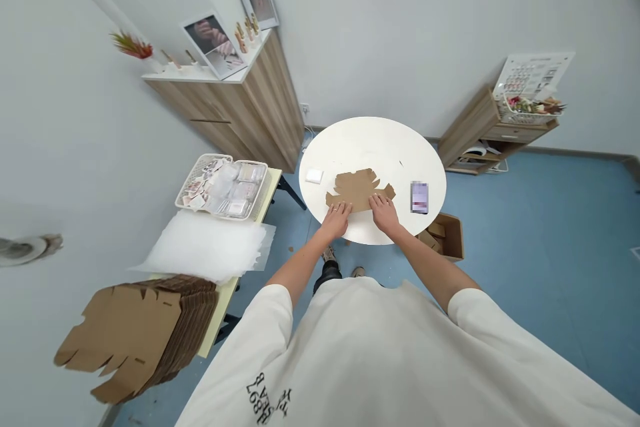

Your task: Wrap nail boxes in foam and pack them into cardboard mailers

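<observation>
A flat brown cardboard box blank (357, 188) with cut flaps lies on the round white table (370, 140). My left hand (338, 217) grips its near edge on the left, fingers curled over the top. At the right part of the same edge, my right hand (384, 212) holds the cardboard in a similar way. Both thumbs are hard to make out. To the left of the blank is a small white packet (314, 176). A phone (419, 197) with a blurred screen lies right of my right hand.
A side table (215, 330) at left carries stacked cardboard blanks (130, 327), white foam sheets (205, 247) and a white basket (260, 190) of small packs. An open carton (454, 240) stands on the floor under the table's right side. Wooden cabinets (270, 93) line the wall.
</observation>
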Demonstrator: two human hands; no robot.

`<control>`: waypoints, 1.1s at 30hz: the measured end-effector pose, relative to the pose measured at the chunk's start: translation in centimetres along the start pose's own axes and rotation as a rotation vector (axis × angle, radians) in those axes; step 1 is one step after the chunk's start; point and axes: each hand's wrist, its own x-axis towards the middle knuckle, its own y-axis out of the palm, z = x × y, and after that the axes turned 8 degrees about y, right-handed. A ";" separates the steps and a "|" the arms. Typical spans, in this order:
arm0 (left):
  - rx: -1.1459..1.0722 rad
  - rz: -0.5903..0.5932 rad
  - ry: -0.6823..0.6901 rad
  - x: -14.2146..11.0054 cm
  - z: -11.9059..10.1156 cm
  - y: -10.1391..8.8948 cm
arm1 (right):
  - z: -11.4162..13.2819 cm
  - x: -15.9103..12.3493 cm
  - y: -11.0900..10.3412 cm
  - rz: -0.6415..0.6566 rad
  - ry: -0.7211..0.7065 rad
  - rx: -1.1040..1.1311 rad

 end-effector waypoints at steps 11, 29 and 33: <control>-0.051 0.157 0.140 7.3 6.4 1.7 | -0.1 4.4 4.1 0.196 0.158 0.025; -0.078 0.255 0.146 12.1 11.6 5.5 | -0.8 8.7 8.4 0.368 0.251 0.108; -0.037 0.209 0.100 12.8 10.5 5.4 | -1.9 9.5 8.1 0.373 0.231 0.155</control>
